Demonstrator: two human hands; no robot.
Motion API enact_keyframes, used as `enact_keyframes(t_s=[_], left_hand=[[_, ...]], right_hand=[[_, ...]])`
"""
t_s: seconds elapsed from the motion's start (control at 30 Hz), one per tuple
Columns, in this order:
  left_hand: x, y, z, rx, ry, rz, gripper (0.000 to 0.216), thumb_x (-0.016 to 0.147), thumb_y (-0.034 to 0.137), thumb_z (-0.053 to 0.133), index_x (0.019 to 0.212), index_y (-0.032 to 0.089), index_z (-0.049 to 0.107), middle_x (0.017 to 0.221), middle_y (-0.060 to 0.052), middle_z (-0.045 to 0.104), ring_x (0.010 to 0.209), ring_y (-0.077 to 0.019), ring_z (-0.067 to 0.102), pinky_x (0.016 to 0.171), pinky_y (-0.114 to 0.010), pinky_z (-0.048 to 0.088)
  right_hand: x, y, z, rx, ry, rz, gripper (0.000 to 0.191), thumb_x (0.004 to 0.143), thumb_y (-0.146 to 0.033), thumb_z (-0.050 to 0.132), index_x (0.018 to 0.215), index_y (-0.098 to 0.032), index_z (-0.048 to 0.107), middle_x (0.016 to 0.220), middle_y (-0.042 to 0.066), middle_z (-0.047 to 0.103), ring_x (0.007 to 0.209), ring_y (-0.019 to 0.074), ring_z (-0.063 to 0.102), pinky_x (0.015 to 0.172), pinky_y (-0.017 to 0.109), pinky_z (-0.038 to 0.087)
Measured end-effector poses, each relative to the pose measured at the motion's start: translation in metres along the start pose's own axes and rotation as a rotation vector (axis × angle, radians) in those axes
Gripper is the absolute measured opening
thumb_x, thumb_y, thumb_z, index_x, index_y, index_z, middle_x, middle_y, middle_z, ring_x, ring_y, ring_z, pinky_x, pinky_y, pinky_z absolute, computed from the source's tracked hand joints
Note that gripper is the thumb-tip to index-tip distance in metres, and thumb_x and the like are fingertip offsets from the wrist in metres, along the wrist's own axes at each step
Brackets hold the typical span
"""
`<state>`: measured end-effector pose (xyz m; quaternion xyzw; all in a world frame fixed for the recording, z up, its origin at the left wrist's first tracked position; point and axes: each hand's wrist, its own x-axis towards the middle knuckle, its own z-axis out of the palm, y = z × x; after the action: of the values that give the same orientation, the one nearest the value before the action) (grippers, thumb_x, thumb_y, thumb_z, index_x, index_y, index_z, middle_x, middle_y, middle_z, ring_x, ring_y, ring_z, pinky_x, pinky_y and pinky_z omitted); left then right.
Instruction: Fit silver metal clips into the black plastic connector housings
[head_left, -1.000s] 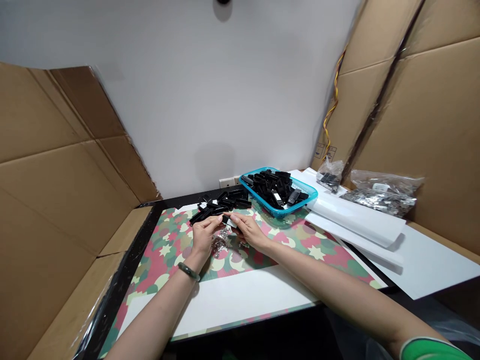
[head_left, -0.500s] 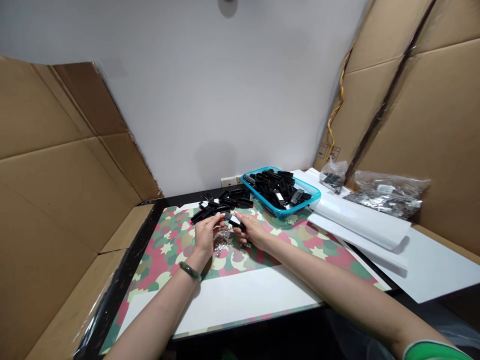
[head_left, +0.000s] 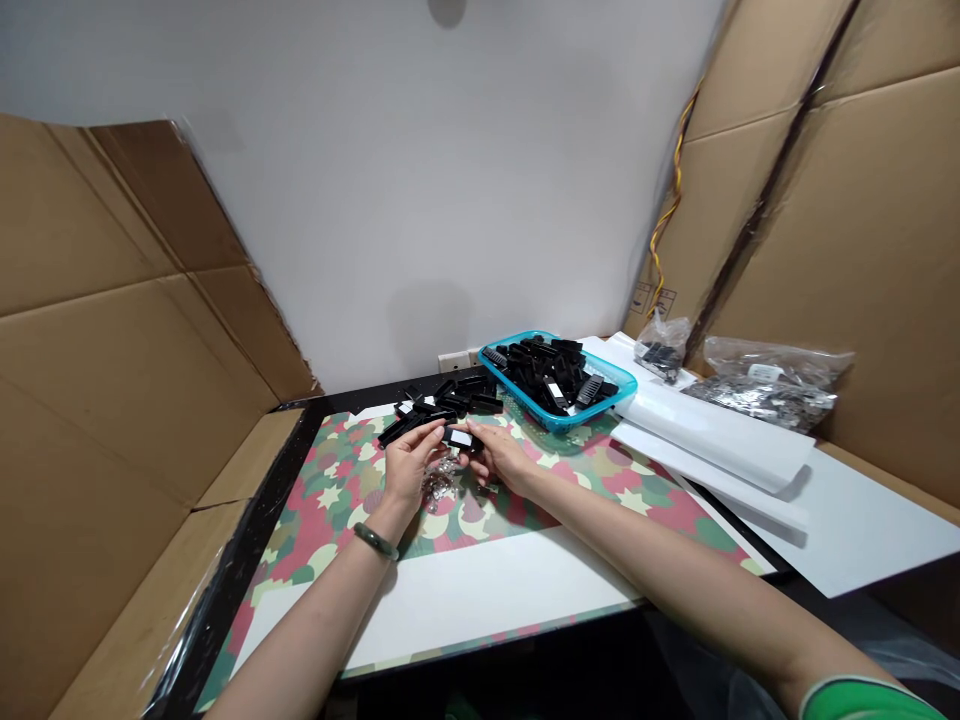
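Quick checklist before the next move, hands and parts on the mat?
1. Black plastic part with white label in hand: ok, the right hand has it at the fingertips.
2. Left hand contact on that part: cannot tell, the fingers overlap it.
3. Space under the hands: not ok, a heap of small shiny pieces lies right below them.
4. Teal basket: ok, level, black parts heaped inside its rim.
5. Bag of silver parts sealed: cannot tell from this view.
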<state>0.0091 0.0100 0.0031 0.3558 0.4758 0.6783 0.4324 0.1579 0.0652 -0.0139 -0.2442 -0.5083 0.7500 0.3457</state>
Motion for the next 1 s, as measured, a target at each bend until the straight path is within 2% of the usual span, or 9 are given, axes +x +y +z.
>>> enact_keyframes(t_s=[0.13, 0.23, 0.4, 0.47, 0.6, 0.7, 0.8, 0.9, 1.0], left_hand=[[0.005, 0.007, -0.006, -0.029, 0.072, -0.007, 0.042, 0.055, 0.036, 0.089, 0.088, 0.015, 0.078, 0.072, -0.003, 0.072, 0.061, -0.012, 0.062, 0.071, -0.031, 0.055], [0.006, 0.011, -0.007, -0.035, 0.111, -0.036, 0.043, 0.053, 0.036, 0.09, 0.089, 0.015, 0.078, 0.069, -0.002, 0.071, 0.062, -0.0125, 0.063, 0.067, -0.029, 0.054], [0.005, 0.011, -0.007, 0.051, 0.067, 0.015, 0.044, 0.059, 0.042, 0.086, 0.092, 0.014, 0.078, 0.076, -0.005, 0.072, 0.064, -0.0144, 0.064, 0.072, -0.033, 0.055], [0.004, 0.011, -0.007, 0.184, 0.053, 0.136, 0.041, 0.069, 0.045, 0.079, 0.097, 0.015, 0.077, 0.09, -0.009, 0.074, 0.078, -0.0191, 0.068, 0.08, -0.037, 0.055], [0.0, 0.009, -0.007, 0.548, -0.064, 0.597, 0.039, 0.076, 0.038, 0.077, 0.113, 0.025, 0.073, 0.12, -0.01, 0.068, 0.113, -0.026, 0.061, 0.099, -0.042, 0.048], [0.0, 0.005, -0.008, 0.669, -0.241, 0.734, 0.036, 0.079, 0.032, 0.076, 0.114, 0.026, 0.073, 0.113, -0.009, 0.071, 0.106, -0.0239, 0.064, 0.094, -0.038, 0.05], [0.003, 0.001, -0.011, 0.681, -0.204, 0.724, 0.022, 0.083, 0.03, 0.072, 0.103, 0.022, 0.076, 0.097, -0.008, 0.074, 0.089, -0.0209, 0.067, 0.081, -0.033, 0.052], [0.01, 0.0, -0.016, 0.725, -0.046, 0.737, 0.017, 0.081, 0.027, 0.071, 0.096, 0.02, 0.075, 0.093, -0.007, 0.073, 0.087, -0.0208, 0.067, 0.08, -0.032, 0.052], [0.015, 0.0, -0.02, 0.787, 0.059, 0.753, 0.013, 0.079, 0.023, 0.07, 0.091, 0.019, 0.074, 0.089, -0.007, 0.072, 0.086, -0.0212, 0.066, 0.081, -0.033, 0.051]], right_hand=[[0.005, -0.005, -0.008, -0.001, 0.077, -0.051, 0.045, 0.07, -0.056, 0.075, 0.087, -0.014, 0.066, 0.068, 0.004, 0.069, 0.037, 0.0088, 0.047, 0.036, 0.023, 0.038], [0.007, -0.006, -0.014, 0.041, 0.047, -0.07, 0.037, 0.067, -0.046, 0.081, 0.074, -0.012, 0.066, 0.068, 0.004, 0.069, 0.039, 0.0066, 0.046, 0.04, 0.023, 0.043], [0.003, -0.009, -0.013, 0.215, 0.013, 0.022, 0.034, 0.065, -0.038, 0.086, 0.074, -0.013, 0.065, 0.065, 0.0, 0.065, 0.044, 0.0059, 0.048, 0.042, 0.02, 0.043], [0.001, -0.012, -0.01, 0.268, 0.006, 0.052, 0.035, 0.063, -0.037, 0.087, 0.075, -0.014, 0.063, 0.062, -0.002, 0.062, 0.045, 0.0062, 0.049, 0.042, 0.019, 0.042], [-0.002, -0.014, -0.005, 0.25, -0.067, 0.012, 0.038, 0.066, -0.042, 0.085, 0.072, -0.015, 0.059, 0.059, -0.004, 0.058, 0.043, 0.006, 0.045, 0.042, 0.02, 0.042], [-0.002, -0.013, -0.005, 0.174, -0.106, 0.015, 0.041, 0.069, -0.049, 0.082, 0.074, -0.016, 0.059, 0.062, -0.003, 0.057, 0.045, 0.0069, 0.046, 0.044, 0.022, 0.043], [-0.001, -0.01, -0.008, -0.082, -0.095, -0.066, 0.037, 0.081, -0.053, 0.07, 0.082, -0.018, 0.061, 0.067, -0.002, 0.059, 0.049, 0.0095, 0.048, 0.047, 0.024, 0.043], [0.0, -0.004, -0.011, -0.64, -0.01, -0.387, 0.019, 0.09, -0.037, 0.064, 0.086, -0.019, 0.067, 0.075, 0.002, 0.063, 0.063, 0.0138, 0.054, 0.059, 0.027, 0.044], [0.001, 0.007, -0.009, -1.146, -0.075, -0.647, 0.006, 0.086, -0.02, 0.07, 0.082, -0.018, 0.073, 0.083, 0.006, 0.064, 0.08, 0.0186, 0.055, 0.071, 0.031, 0.044]])
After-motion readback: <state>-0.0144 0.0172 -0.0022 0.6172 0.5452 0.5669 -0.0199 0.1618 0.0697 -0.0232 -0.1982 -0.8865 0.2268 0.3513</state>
